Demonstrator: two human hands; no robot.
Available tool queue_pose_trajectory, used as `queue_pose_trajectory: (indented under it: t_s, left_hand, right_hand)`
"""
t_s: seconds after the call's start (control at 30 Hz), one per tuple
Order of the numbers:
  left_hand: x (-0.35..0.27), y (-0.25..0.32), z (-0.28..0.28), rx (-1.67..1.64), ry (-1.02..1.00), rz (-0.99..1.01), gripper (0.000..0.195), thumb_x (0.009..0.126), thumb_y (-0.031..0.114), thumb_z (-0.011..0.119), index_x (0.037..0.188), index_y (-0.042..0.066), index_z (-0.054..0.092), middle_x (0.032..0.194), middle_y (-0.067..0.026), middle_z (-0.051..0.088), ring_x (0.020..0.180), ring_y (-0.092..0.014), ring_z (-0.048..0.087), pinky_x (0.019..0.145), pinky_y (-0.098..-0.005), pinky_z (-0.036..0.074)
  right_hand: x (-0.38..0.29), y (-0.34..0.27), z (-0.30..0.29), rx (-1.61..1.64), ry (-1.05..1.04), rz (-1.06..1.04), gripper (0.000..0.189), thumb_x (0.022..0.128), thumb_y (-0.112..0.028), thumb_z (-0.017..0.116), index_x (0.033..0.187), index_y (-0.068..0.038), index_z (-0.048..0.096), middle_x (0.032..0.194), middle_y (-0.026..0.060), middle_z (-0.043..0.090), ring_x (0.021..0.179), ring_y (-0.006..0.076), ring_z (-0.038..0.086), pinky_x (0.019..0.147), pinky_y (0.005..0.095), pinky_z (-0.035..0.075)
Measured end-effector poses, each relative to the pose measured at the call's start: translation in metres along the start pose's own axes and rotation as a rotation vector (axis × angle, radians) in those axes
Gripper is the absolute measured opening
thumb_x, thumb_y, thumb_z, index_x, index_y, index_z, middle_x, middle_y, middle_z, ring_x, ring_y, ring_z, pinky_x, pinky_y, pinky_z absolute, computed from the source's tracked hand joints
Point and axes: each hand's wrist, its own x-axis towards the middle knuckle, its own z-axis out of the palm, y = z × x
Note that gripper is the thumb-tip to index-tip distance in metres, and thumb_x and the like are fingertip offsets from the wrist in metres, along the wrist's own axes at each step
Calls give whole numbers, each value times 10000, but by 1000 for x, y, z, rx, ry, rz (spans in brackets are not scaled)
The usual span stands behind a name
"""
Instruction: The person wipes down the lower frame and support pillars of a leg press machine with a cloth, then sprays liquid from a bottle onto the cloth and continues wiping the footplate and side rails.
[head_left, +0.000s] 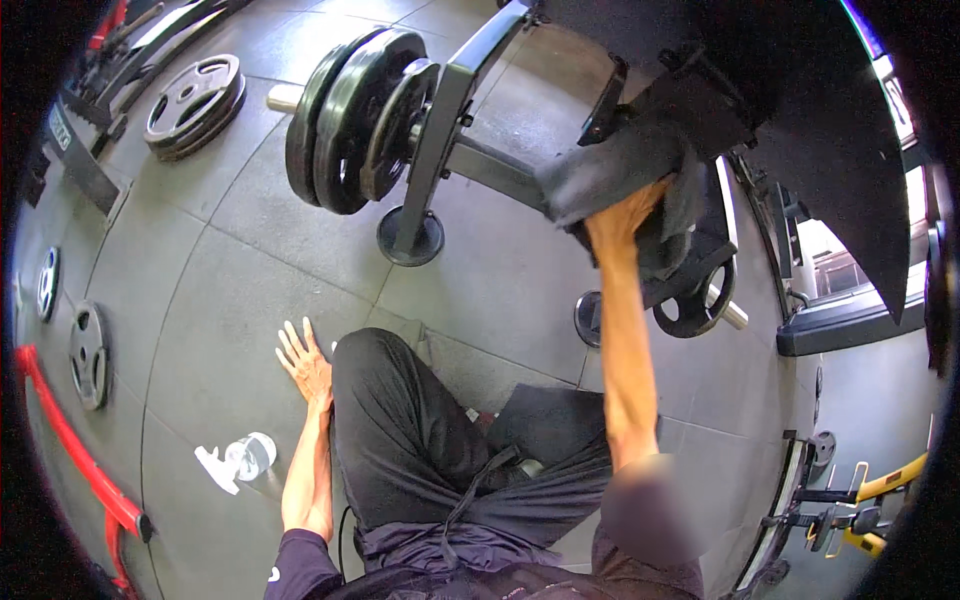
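My right hand reaches far forward and holds a dark grey cloth against the black metal frame of a weight machine. The cloth is blurred and drapes over the frame, hiding my fingertips and part of the metal. A grey crossbar runs left from there to an upright post. My left hand rests on the rubber floor tiles beside my bent knee, fingers spread and holding nothing. Behind it, near my left forearm, a clear spray bottle with a white trigger head lies on the floor.
Black weight plates hang on the machine's left sleeve. More plates lie stacked at far left, with another plate below them. A red metal tube runs along the left edge. Yellow-and-black gym equipment stands at right.
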Motion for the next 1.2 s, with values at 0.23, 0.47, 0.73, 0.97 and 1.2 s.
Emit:
queue_pose_trajectory:
  t_s: [0.23,0.47,0.73,0.97,1.2]
  left_hand:
    - [0,1,-12,-102,-57,-20,744,828,437,546,1456,146,275,1513,-180,197,1399,-345,177,1122,-520,151]
    - [2,4,-16,-225,-4,-29,745,813,421,552,1446,125,294,1502,-202,214,1394,-366,178,1119,-530,152]
    - [3,1,-26,-267,-26,-54,753,800,408,558,1443,115,297,1506,-206,202,1397,-373,163,1123,-532,126]
    - [4,3,-31,-307,-26,-45,763,795,399,566,1445,110,289,1509,-212,186,1401,-379,145,1124,-539,110]
    - [2,11,-35,-350,-71,-40,752,795,397,555,1438,96,307,1508,-220,178,1400,-386,141,1124,-541,104]
  right_hand:
    - [47,3,-37,-98,-405,-232,523,801,-348,611,1173,17,563,1183,262,557,1088,421,532,982,449,386]
    - [4,42,-37,-159,-405,-351,395,838,-282,564,1093,17,605,1156,269,569,1086,415,533,987,447,379]
    - [-41,-1,-25,-242,-352,-278,296,870,-204,528,1030,23,629,1160,284,558,1120,415,503,1015,455,345]
    - [32,-138,13,347,-245,-213,358,898,-198,502,1158,41,555,1198,294,529,1154,447,458,1045,470,299]
    - [135,-118,90,570,-692,72,419,899,-304,422,1124,5,593,1168,267,565,1100,413,534,946,437,414]
